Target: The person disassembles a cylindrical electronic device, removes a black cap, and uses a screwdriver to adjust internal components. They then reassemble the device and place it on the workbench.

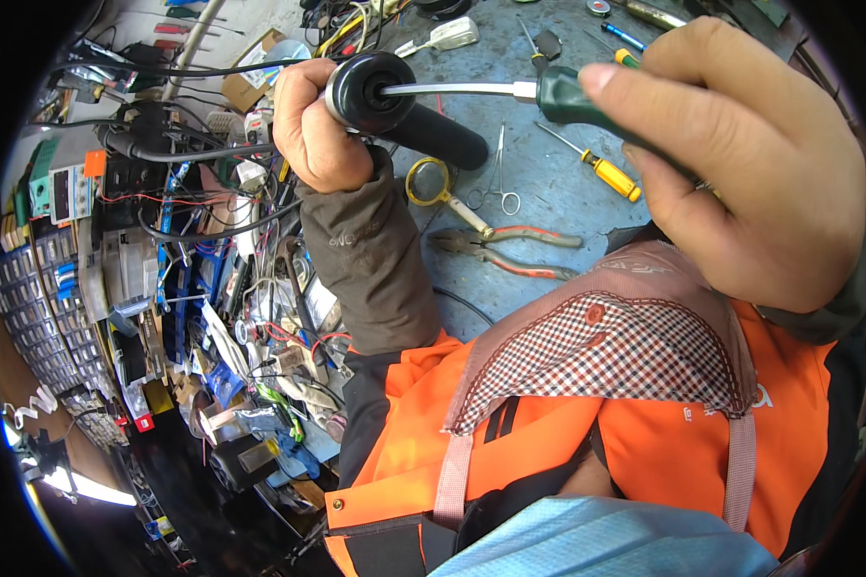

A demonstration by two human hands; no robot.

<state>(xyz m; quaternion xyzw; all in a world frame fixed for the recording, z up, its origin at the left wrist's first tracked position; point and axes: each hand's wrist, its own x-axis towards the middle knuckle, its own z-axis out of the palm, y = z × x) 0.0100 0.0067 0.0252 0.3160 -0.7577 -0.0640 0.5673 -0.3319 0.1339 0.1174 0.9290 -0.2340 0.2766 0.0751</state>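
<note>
Upper centre, the left hand (319, 135) curls its grip around a black tool (443, 135); upper right, the right hand (751, 159) has its grip pinching a green-handled screwdriver (556, 94), tip at the tool's end. 1 pair of pliers (476, 243) lies mid-frame on the counter (554, 208).

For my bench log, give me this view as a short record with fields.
Left hand: holding a black device
Right hand: holding a green-handled screwdriver
Contact: screwdriver tip at the opening in the device's round end
Surface: blue bench
Lying nearby: yellow-handled screwdriver, red-and-grey pliers, yellow-rimmed magnifier, ring-handled scissors or forceps
</note>
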